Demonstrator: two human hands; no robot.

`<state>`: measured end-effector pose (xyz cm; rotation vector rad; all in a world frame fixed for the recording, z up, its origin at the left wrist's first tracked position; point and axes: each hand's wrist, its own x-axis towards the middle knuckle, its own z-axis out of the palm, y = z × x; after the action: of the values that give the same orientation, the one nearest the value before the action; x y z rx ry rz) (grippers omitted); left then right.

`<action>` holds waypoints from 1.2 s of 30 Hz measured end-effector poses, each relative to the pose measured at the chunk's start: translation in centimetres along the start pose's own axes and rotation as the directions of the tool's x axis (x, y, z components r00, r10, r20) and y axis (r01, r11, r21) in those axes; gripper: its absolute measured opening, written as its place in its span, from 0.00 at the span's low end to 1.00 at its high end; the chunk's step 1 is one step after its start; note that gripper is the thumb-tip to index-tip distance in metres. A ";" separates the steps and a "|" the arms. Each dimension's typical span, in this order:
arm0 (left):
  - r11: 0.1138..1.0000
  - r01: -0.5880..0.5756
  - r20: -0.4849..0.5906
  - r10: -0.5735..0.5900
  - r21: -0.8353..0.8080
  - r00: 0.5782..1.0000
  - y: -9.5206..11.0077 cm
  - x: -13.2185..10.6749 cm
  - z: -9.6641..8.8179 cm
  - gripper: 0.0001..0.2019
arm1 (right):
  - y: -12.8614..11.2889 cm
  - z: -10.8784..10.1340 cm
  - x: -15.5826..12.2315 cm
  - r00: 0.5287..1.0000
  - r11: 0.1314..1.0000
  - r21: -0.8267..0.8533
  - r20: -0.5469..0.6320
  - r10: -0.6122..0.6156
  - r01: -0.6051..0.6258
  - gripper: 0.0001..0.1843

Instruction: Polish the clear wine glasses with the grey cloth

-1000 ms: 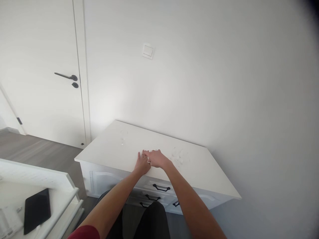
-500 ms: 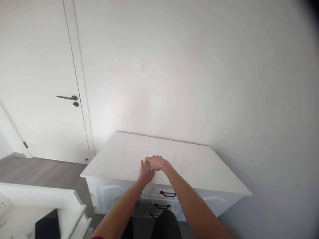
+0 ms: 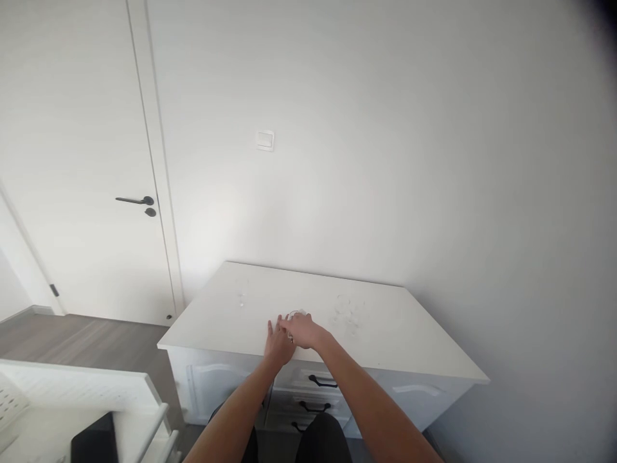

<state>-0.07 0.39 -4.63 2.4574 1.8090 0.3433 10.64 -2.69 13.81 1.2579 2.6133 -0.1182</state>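
Observation:
My left hand rests on the white cabinet top, its visible fingers stretched out and spread. Over it lies my right hand, fingers pinched together at the left hand's finger side. A thin pale looped strand shows between the two hands, and part of a fine loop curves above the right fingers; its kind is too small to make out. To the right, several small clear or silvery loops lie scattered on the top. A few more tiny pieces lie left of my hands.
Black handles stick out from drawers below the top. At lower left stands a white railed piece of furniture with a dark flat object on it. A closed door and a light switch are beyond.
The view has tilted up slightly. The right hand has shifted a little over the left, and the left fingers show more spread. A fine loop now shows above the right fingers.

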 end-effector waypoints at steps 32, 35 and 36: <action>0.997 -0.003 -0.004 0.003 0.074 1.000 0.0 0.2 0.1 0.33 | -1.5 -0.7 -0.2 0.972 0.985 0.016 -0.161 0.171 -0.171 0.19; 0.994 -0.013 -0.017 0.015 0.109 1.000 -0.1 0.1 0.3 0.33 | -1.5 0.3 -1.0 0.921 0.979 0.075 -0.333 0.204 -0.190 0.17; 0.993 -0.021 -0.020 0.024 0.114 1.000 -0.1 0.1 0.2 0.34 | -1.5 0.5 -1.1 0.904 0.974 0.083 -0.363 0.226 -0.210 0.19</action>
<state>-0.08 0.49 -4.84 2.5609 1.8605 0.2765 10.15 -4.55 13.58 1.7266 2.7568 0.1189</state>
